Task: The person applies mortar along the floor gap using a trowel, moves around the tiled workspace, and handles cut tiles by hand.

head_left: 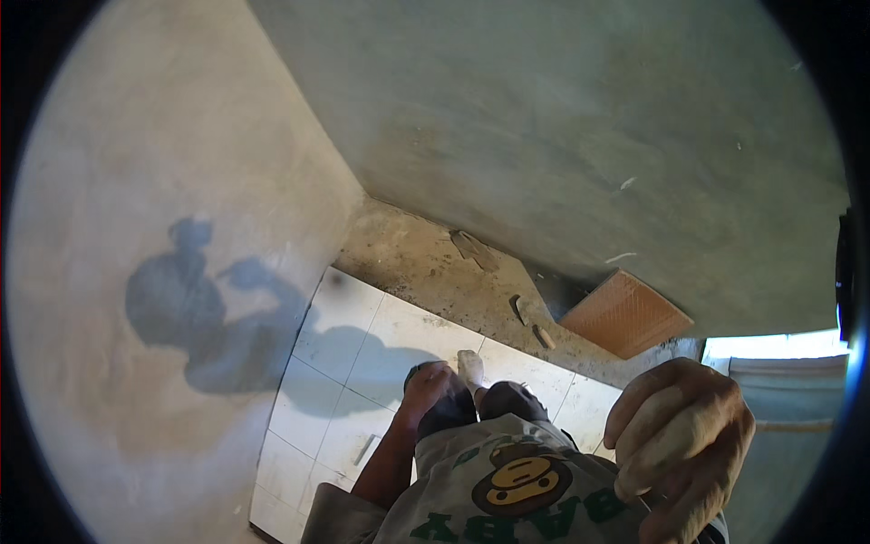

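Note:
My right hand [681,444] is raised close in front of me at the lower right, its fingers curled inward and coated with pale dust. Whatever lies inside its curl is hidden. Lower down, my left hand [426,388] hangs beside my left leg, above the white floor tiles [399,335]. Its fingers point away and are mostly hidden, with a small dark edge showing beside them. One dusty foot [470,367] shows on the tiles beyond my legs.
A bare, gritty floor strip [408,245] runs between the tiles and the grey wall [562,118]. There, a brown tile-like square [627,313] leans on the wall near broken pieces [474,249]. A pale wall [109,363] rises at left, and bright light enters at right.

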Action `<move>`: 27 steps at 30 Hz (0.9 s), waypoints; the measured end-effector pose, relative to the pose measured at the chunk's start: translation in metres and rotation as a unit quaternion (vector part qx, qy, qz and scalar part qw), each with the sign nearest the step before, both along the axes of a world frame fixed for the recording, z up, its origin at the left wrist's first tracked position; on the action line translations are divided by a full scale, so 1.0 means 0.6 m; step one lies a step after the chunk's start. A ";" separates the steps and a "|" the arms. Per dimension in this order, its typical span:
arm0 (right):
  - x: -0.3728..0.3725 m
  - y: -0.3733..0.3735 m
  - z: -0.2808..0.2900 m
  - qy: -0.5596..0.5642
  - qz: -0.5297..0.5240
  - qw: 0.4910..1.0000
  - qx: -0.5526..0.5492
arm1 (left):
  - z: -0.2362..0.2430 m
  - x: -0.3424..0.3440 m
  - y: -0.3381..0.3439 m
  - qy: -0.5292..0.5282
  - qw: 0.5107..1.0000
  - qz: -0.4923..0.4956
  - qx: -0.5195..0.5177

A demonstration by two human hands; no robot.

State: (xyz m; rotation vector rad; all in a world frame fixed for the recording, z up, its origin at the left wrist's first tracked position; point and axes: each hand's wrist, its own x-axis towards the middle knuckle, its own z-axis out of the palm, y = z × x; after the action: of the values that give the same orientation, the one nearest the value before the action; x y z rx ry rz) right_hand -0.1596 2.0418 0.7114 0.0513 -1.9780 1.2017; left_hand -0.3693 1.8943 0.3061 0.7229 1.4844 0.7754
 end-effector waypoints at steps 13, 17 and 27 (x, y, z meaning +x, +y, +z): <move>-0.161 0.160 -0.095 0.067 -0.312 0.948 0.012 | -0.085 -0.127 0.244 0.059 0.956 -0.287 0.022; -0.185 0.199 -0.098 -0.010 -0.324 0.944 -0.066 | -0.073 -0.158 0.248 0.049 0.928 -0.370 -0.003; -0.230 0.266 -0.092 -0.121 -0.228 0.937 -0.236 | -0.062 -0.197 0.244 -0.012 0.896 -0.436 0.076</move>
State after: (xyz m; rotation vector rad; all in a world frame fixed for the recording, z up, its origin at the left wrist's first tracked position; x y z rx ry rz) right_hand -0.2974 2.2012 0.6565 -0.7911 -1.7100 1.3716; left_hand -0.4876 2.0408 0.2687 1.3572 0.9145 0.1952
